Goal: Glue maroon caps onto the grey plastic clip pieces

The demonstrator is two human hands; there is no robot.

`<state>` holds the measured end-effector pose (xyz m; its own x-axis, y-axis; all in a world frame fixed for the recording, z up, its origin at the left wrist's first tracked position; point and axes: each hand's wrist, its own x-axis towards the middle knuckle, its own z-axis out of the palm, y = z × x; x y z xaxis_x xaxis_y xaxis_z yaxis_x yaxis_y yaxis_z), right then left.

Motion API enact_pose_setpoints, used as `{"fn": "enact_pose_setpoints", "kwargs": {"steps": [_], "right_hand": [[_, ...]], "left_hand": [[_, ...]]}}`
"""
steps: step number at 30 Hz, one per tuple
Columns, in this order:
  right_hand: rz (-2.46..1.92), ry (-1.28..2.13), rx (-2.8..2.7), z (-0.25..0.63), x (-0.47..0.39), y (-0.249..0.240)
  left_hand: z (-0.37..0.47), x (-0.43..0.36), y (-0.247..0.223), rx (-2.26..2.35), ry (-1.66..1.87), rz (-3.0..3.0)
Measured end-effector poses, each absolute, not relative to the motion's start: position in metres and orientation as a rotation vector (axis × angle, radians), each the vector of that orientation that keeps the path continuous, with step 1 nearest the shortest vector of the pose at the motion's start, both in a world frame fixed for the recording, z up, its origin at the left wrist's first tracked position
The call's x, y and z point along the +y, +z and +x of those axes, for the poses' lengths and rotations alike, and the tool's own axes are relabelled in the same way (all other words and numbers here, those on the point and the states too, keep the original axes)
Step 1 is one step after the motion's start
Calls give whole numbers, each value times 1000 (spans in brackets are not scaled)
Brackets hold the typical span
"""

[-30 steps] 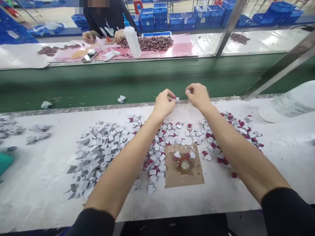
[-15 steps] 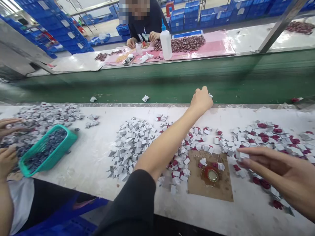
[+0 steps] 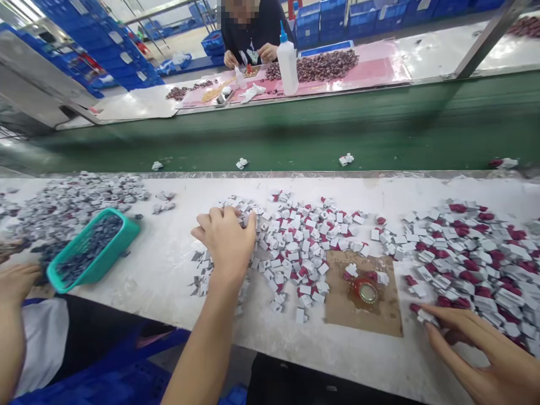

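My left hand [image 3: 228,239] is over a pile of small grey plastic pieces [image 3: 230,205], thumb and fingers apart; its fingertips are partly hidden behind the hand. At the lower right, my right hand [image 3: 476,337] pinches a small grey-and-maroon plastic piece [image 3: 424,316] between thumb and fingers. Left of it lies a brown board [image 3: 363,323] with a round metal cap [image 3: 368,292] in a wet reddish patch. Grey-and-maroon pieces [image 3: 301,242] are strewn between my left hand and the board, and a larger heap [image 3: 476,253] lies beyond my right hand.
A green conveyor belt [image 3: 287,135] runs across, carrying a few pieces, one a grey piece [image 3: 346,160]. At left, a co-worker's hand [image 3: 19,278] is near a teal basket [image 3: 126,230] of dark pieces. Opposite, another person [image 3: 270,25] works behind a white bottle [image 3: 288,67].
My left hand has let go of a grey piece on the belt and come back left to the grey pile. My right hand has moved lower with a piece. Belt pieces shifted slightly left.
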<state>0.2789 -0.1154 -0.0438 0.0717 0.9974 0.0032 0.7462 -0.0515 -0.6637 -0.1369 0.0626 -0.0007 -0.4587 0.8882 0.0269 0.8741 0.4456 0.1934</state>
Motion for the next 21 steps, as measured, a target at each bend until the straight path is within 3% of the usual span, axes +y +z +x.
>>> {"fn": "enact_pose_setpoints", "kwargs": {"steps": [6, 10, 15, 21], "right_hand": [[-1812, 684, -1753, 274, -102, -18], [-1801, 743, -1477, 243, -94, 0], [-1673, 927, -1338, 203, -87, 2], [-1656, 855, -1466, 195, -85, -2]], "left_hand": [[-133, 73, -9, 2540, 340, 1616], [-132, 68, -1, 2423, 600, 1511], [-122, 47, 12, 1981, 903, 1257], [-99, 23, 20, 1467, 848, 858]]}}
